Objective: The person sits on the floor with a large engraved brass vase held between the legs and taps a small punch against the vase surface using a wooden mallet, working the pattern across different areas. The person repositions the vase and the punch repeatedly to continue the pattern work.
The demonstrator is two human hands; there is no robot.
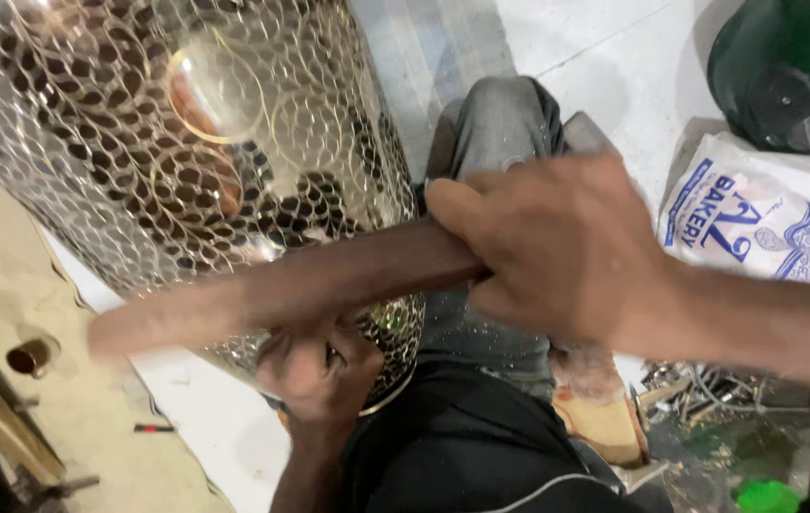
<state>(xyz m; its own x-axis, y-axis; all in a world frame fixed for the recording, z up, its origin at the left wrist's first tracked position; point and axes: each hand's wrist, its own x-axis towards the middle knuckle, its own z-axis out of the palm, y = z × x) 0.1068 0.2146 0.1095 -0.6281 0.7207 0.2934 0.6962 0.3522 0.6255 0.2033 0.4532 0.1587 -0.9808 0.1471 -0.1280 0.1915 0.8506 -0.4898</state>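
A large cylinder covered in small mirror-mosaic pieces (177, 142) fills the upper left, tilted across my lap. My right hand (557, 247) grips one end of a long brown wooden stick (272, 290), which lies blurred across the cylinder's lower rim. My left hand (319, 370) is under the stick at the cylinder's bottom edge, fingers curled against the rim. My grey trouser leg (500, 133) extends behind the stick.
A white printed plastic bag (766, 223) lies at the right, with a dark green round object (785, 66) above it. Metal scraps (699, 389) and a green lid (766, 496) sit at lower right. A small brown cup (32, 356) stands at the left on the floor.
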